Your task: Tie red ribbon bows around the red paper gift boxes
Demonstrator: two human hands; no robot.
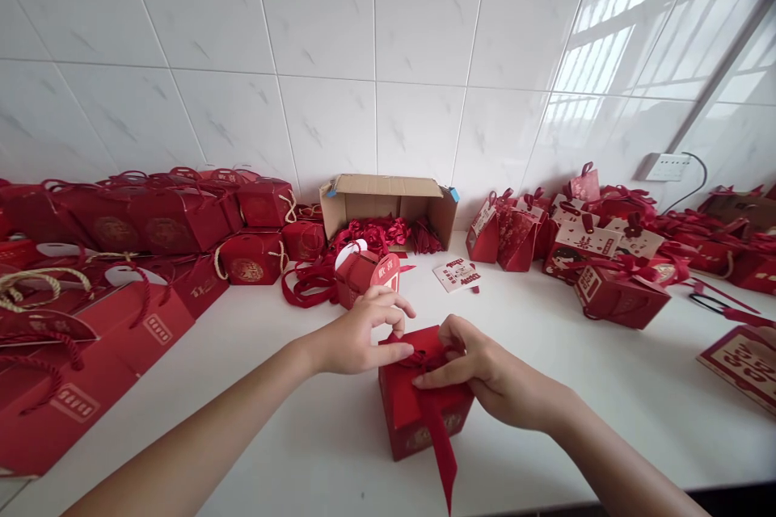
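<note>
A small red gift box point(407, 414) stands on the white counter point(303, 436) in front of me. A dark red ribbon point(441, 444) is knotted on its top and one tail hangs down the front past the counter edge. My left hand point(357, 333) pinches the ribbon at the left of the knot. My right hand point(485, 376) pinches it at the right, index finger stretched toward the knot. Both hands rest on the box top.
An open cardboard carton point(388, 198) holding red ribbons stands against the tiled wall. Another small red box point(362, 273) sits just behind my hands. Red gift bags point(109, 323) crowd the left, finished boxes point(612, 283) the right. A loose tag point(457, 275) lies nearby.
</note>
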